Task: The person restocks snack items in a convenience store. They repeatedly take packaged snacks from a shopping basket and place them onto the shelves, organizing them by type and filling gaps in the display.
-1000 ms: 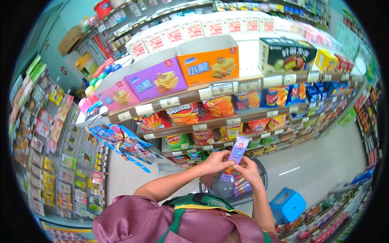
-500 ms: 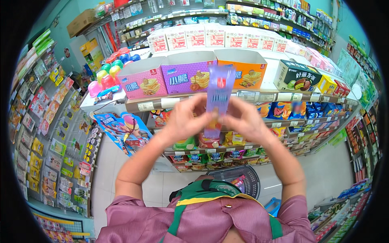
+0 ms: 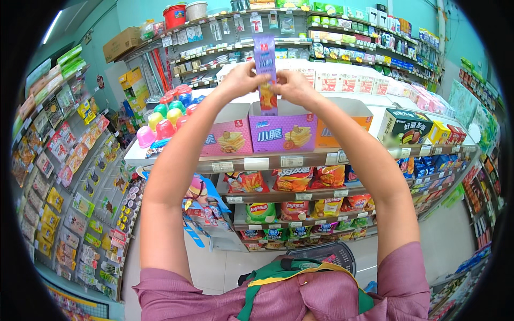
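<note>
A long, narrow purple snack packet (image 3: pixel 266 67) stands upright between my two hands. My left hand (image 3: pixel 239 81) pinches its left edge, and my right hand (image 3: pixel 292 87) pinches the right edge. The packet's lower end overlaps the open purple display box (image 3: pixel 282 131); whether it touches the inside I cannot tell. Left of that box sits a pink display box (image 3: pixel 227 136), partly behind my left forearm. An orange display box (image 3: pixel 327 134) stands to the right, partly covered by my right forearm.
White patterned boxes (image 3: pixel 350 83) line up behind. Colourful plastic cups (image 3: pixel 160 119) stand at the counter's left end, a dark green box (image 3: pixel 405 127) toward the right. Chip bags (image 3: pixel 294 178) fill the shelves below. A dark basket (image 3: pixel 342 255) rests on the floor near me.
Both hands have carried the packet forward and slightly left, from in front of the boxes to over the purple one. The view has shifted, and my arms are stretched out farther.
</note>
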`<state>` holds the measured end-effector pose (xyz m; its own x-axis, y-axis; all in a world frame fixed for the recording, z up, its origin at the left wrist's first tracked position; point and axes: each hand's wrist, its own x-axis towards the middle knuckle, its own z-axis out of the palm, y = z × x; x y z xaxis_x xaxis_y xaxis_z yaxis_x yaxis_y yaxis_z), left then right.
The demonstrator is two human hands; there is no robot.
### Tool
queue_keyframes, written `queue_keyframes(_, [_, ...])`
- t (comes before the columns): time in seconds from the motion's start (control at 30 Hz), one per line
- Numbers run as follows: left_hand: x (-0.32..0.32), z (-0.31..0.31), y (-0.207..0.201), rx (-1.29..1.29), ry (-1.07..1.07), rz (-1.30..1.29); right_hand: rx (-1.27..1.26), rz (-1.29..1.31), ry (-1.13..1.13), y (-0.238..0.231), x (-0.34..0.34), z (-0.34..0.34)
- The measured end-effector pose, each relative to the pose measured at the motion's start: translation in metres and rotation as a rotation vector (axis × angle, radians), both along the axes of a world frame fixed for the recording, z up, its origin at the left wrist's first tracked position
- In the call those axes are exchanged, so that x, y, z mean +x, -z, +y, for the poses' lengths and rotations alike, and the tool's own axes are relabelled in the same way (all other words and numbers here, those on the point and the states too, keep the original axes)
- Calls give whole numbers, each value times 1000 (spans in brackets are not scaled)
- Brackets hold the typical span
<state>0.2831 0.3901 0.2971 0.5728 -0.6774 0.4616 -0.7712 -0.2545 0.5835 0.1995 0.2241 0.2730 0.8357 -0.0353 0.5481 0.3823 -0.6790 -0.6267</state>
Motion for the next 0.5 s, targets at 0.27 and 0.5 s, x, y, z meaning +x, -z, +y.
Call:
queue_keyframes(0.27, [10,6,28,236,27,136,12,493,-53,15,4,5])
queue_keyframes(0.5, [1,6,26,157,38,121,-272,489,65,26,23,-5])
